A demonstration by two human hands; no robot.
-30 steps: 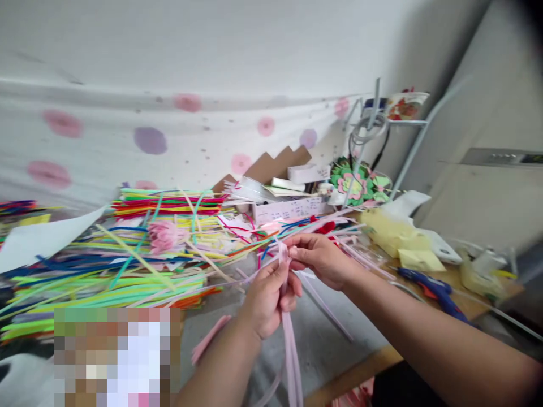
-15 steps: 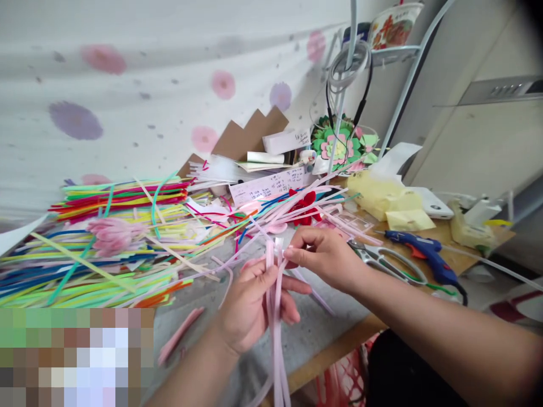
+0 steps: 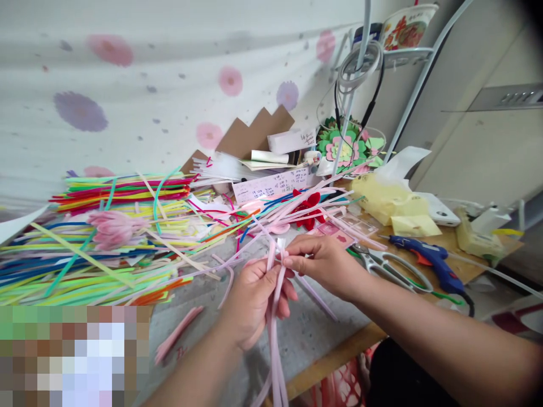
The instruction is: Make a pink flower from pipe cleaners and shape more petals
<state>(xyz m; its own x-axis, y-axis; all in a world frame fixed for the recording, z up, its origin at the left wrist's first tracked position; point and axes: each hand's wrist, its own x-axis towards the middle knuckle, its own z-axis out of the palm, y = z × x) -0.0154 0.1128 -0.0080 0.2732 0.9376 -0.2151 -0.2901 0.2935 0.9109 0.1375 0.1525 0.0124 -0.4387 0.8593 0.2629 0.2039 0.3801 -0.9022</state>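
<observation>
Several pale pink pipe cleaners (image 3: 274, 339) hang down in a bundle from my left hand (image 3: 258, 297), whose thumb and fingers are closed around their upper part. My right hand (image 3: 316, 261) pinches the bundle near its top, thumb against index finger, close to the left fingertips. A small whitish piece (image 3: 280, 243) shows at the top between the hands; what it is I cannot make out. The bundle's lower ends run past the table's front edge. Beneath the right hand a lilac pipe cleaner (image 3: 318, 299) lies on the grey table surface.
Piles of coloured pipe cleaners (image 3: 85, 277) cover the left, with a pink fuzzy flower (image 3: 114, 229) on top. Scissors (image 3: 392, 268) and a blue glue gun (image 3: 428, 257) lie at the right. Behind stand a handwritten note (image 3: 271, 185) and a paper flower (image 3: 341, 148).
The view has shifted slightly, so the background sits a little to the right. My left fingers have curled in more around the bundle; the right hand still pinches near the top.
</observation>
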